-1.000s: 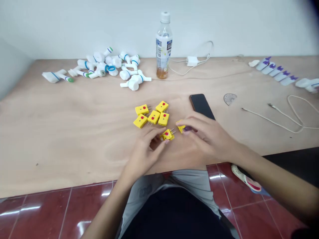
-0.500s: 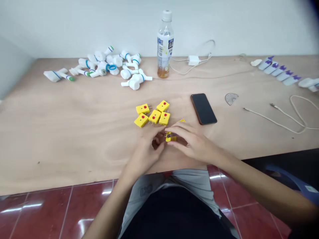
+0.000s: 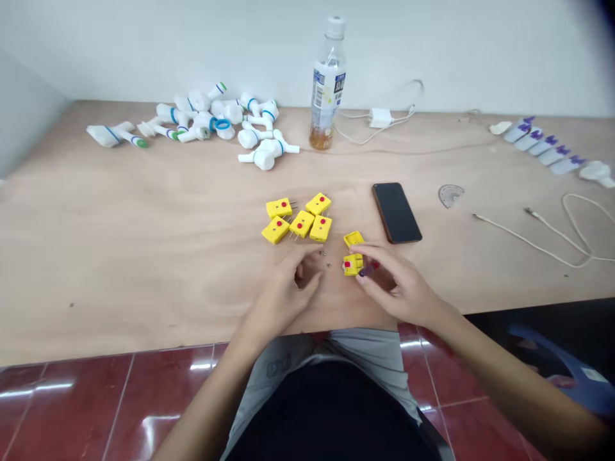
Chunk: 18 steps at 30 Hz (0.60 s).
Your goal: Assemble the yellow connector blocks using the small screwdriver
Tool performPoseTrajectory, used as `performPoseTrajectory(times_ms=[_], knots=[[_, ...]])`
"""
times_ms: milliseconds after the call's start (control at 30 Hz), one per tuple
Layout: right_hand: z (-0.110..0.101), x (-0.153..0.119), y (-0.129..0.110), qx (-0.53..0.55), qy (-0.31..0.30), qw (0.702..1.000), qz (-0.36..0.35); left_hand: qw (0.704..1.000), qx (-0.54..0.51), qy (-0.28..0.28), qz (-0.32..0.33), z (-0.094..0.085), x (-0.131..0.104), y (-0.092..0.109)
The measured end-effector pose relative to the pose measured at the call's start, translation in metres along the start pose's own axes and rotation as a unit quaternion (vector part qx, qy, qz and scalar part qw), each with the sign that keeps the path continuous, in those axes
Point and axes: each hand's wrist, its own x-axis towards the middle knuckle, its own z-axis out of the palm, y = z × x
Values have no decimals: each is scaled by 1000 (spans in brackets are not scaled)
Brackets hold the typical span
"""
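Two forearms [image 3: 494, 355] of mine slant inward over the desk [image 3: 144, 256] toward a spot nearer me than the phone [image 3: 397, 213] and left of it. There my right hand [image 3: 407, 285] arches its fingers, index fingertip and thumb closed about an opened yellow plug [image 3: 353, 264]; a purple piece [image 3: 367, 270] sits within the curl. Just beyond that plug, left of the phone, lies a yellow cover [image 3: 353, 238]. My left hand [image 3: 286, 282], farther left of the phone, is released, thumb and fingers curved apart, beside two tiny metal bits [image 3: 329, 265]. Five yellow plugs [image 3: 302, 224] lie left of the phone, beyond my left fingertips.
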Motion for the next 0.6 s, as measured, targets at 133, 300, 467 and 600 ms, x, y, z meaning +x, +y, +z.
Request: performPoseTrajectory(times_ms=[133, 300, 467, 600], knots=[[-8, -11, 6, -23, -9, 1000, 11, 999, 43, 16, 19, 0, 0, 0], [-14, -15, 8, -54, -29, 998, -2, 998, 52, 1, 38, -2, -1, 3], [-10, -13, 5, -49, -40, 998, -12, 995, 53, -38, 76, -7, -4, 11], [0, -6, -1, -55, -60, 997, -3, 992, 63, -53, 96, -9, -6, 9]])
